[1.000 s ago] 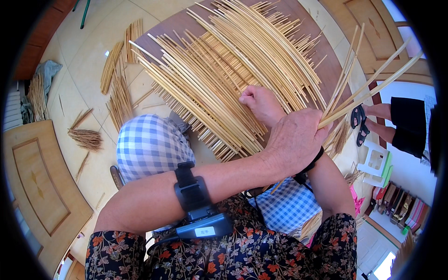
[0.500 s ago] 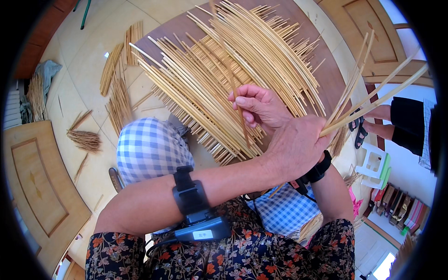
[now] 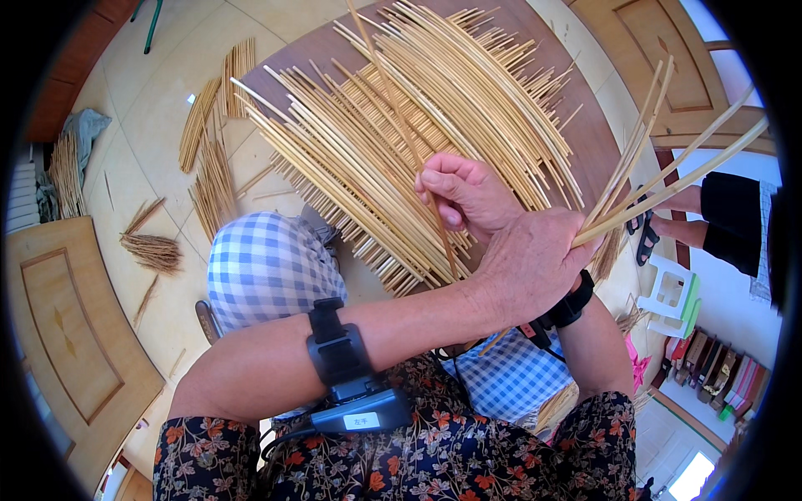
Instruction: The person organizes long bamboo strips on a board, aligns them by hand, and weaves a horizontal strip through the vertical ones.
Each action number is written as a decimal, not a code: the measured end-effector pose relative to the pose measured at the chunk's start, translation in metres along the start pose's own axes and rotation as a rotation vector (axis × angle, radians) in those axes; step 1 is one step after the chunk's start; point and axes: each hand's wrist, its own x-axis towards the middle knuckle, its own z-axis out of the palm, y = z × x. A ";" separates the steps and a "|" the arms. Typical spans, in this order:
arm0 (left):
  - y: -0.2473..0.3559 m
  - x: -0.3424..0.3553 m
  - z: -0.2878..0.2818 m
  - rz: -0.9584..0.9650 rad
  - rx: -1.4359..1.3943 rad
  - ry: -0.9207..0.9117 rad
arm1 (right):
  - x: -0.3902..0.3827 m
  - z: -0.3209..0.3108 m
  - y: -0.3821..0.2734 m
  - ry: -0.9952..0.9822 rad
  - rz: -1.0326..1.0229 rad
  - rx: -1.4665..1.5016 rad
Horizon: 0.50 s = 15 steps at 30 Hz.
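The left hand (image 3: pixel 535 255) is closed around a few pale stalks (image 3: pixel 693 178), which fan out toward two o'clock. The right hand (image 3: pixel 468 196), just above it toward eleven o'clock, pinches one thin brown stalk (image 3: pixel 393 96) between thumb and fingers; this runs from the top edge near twelve o'clock down past the hand. The forearms cross, the left one on top.

At twelve o'clock, on a brown table (image 3: pixel 597 150), lie long straw-coloured stalks (image 3: pixel 468 100) in two broad, roughly parallel bands, smooth and slightly uneven at the ends. A crosswise layer (image 3: pixel 409 125) of similar stalks shows between and beneath them.

Farther out at four o'clock, a white shelf (image 3: pixel 697 411) holds a row of upright, book-like things (image 3: pixel 714 371). At ten o'clock a grey bag (image 3: pixel 88 129) touches standing stalks (image 3: pixel 67 175); whether they sit inside it, I cannot tell. Blue-and-white checked cloth (image 3: pixel 271 263) covers a knee toward nine o'clock, and a brushy bundle (image 3: pixel 154 250) lies on the floor beyond.
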 end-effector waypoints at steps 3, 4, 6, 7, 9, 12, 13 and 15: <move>0.001 0.000 0.000 0.007 0.002 -0.003 | 0.000 -0.001 0.003 -0.039 -0.005 -0.034; 0.002 0.000 0.000 0.007 0.006 -0.005 | 0.000 -0.001 0.004 -0.067 -0.016 -0.030; 0.002 -0.001 0.000 0.003 0.006 -0.009 | 0.000 -0.002 0.004 -0.069 -0.007 -0.031; 0.002 -0.001 -0.001 0.000 0.006 -0.012 | 0.000 -0.002 0.004 -0.069 0.001 -0.033; -0.001 0.000 0.000 0.018 0.044 0.018 | -0.001 -0.002 0.001 0.011 0.002 -0.003; 0.000 0.001 -0.004 0.076 0.151 0.176 | -0.006 -0.007 -0.009 0.216 -0.062 0.059; -0.001 0.002 -0.007 0.111 0.220 0.302 | -0.008 -0.012 -0.012 0.342 -0.125 0.096; -0.005 0.008 -0.013 0.117 0.170 0.407 | -0.006 -0.039 -0.008 0.350 -0.382 0.003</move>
